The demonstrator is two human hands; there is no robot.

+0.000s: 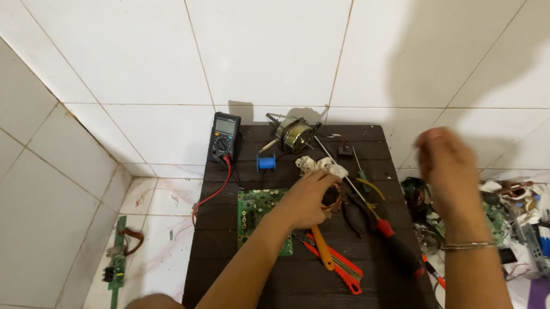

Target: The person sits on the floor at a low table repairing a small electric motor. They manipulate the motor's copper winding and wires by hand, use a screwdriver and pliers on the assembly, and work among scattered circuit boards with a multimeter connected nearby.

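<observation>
My left hand rests on the dark wooden board, closed around a round copper-wound coil. My right hand is raised above the board's right edge, blurred, fingers curled; I cannot tell if it holds anything. A green circuit board lies just left of my left hand. Orange-handled pliers lie below it, and a red-and-black screwdriver lies to its right.
A black multimeter with a red lead stands at the board's far left corner. A small motor and a blue spool sit near the back. Loose parts and circuit boards clutter the floor at right. A narrow green board lies left.
</observation>
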